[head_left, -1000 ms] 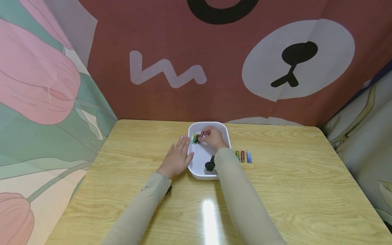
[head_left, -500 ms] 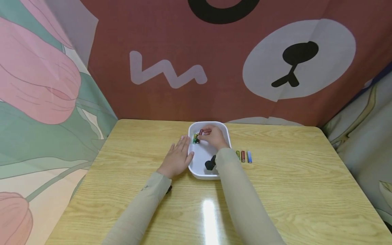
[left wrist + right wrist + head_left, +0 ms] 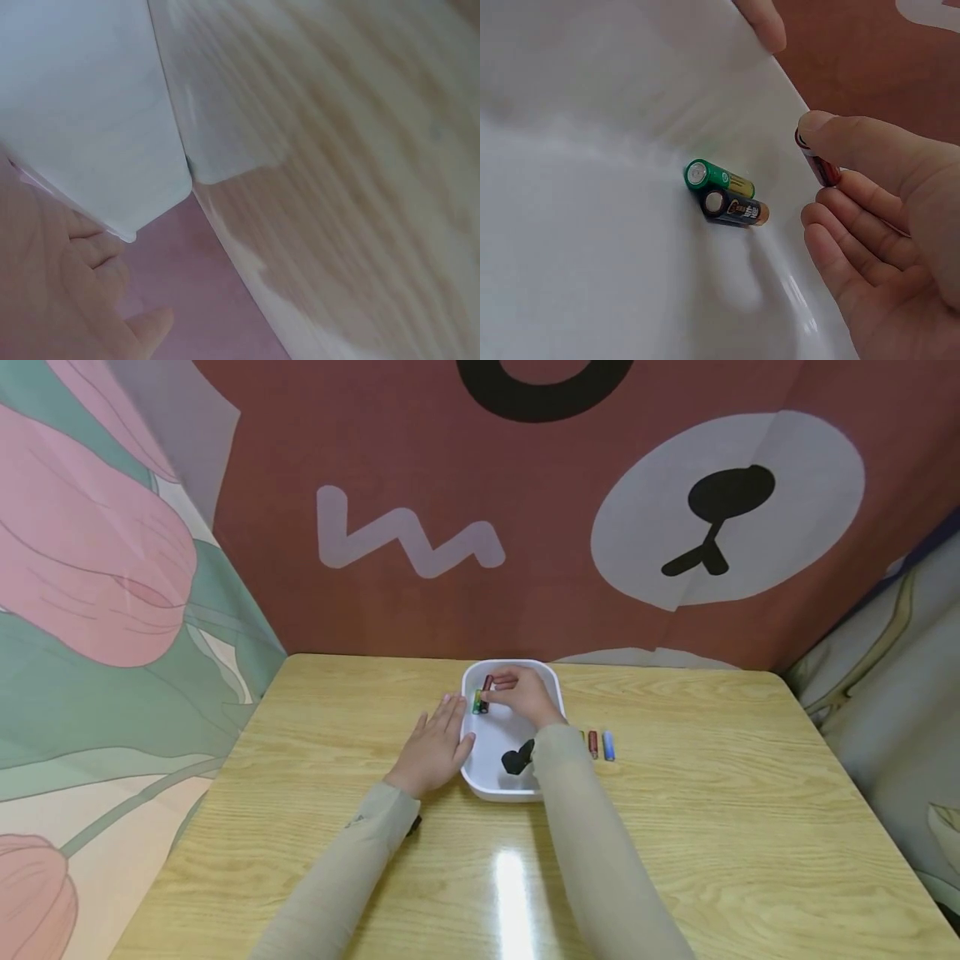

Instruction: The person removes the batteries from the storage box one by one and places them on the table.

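Between thumb and fingers my right hand [image 3: 527, 697] pinches a red battery [image 3: 823, 166] over the far left part of a white plastic tray [image 3: 501, 795]. A green-and-yellow battery [image 3: 721, 178] and a black battery with a copper-coloured end [image 3: 736, 208] lie side by side on the tray floor, close to the held one. My left hand [image 3: 432, 752] rests with fingers extended along the tray's left rim. In the left wrist view, the tray's outer wall [image 3: 90, 112] stands beside that hand's fingers.
Right of the tray, a red battery [image 3: 593, 744] and a blue battery [image 3: 609, 746] lie on the wooden table [image 3: 750, 810]; another [image 3: 582, 737] is mostly hidden by the right sleeve. A brown printed cloth [image 3: 420, 618] hangs behind the table.
My right hand has shifted the red battery slightly left and away, beside the two batteries in the tray. My left hand has stayed at the rim.
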Available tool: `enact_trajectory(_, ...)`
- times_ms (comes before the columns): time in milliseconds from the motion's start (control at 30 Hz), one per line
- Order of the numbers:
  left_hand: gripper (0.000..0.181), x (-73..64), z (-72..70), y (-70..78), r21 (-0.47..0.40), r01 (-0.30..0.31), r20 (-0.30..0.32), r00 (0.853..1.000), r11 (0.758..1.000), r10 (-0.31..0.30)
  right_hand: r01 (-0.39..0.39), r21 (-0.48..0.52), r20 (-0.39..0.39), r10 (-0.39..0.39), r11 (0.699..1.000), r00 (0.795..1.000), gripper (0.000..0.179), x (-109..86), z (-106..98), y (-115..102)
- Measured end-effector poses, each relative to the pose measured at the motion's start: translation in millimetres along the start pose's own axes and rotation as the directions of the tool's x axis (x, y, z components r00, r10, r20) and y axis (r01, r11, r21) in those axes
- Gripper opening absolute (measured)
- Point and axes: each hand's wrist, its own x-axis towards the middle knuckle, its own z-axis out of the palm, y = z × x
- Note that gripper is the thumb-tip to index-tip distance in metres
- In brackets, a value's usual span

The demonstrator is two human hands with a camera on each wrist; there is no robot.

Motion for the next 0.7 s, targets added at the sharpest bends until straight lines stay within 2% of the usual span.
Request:
enact_trajectory(333, 0.068, -0.5, -1.5, 1.6, 0.006, -0.002, 0.0, 1.0, 1.0, 0.002, 0.011, -0.005, 0.025, -0.011, 1.0, 1.0, 0.045, -0.6, -3.8, -5.4)
enact_trajectory(700, 0.069, -0.4, 0.3, 0.2, -0.005, 0.0, 0.004, 1.0, 1.0, 0.0, -0.002, -0.038, 0.014, 0.002, 0.999, 1.0, 0.045, -4.5, -8.6, -8.5)
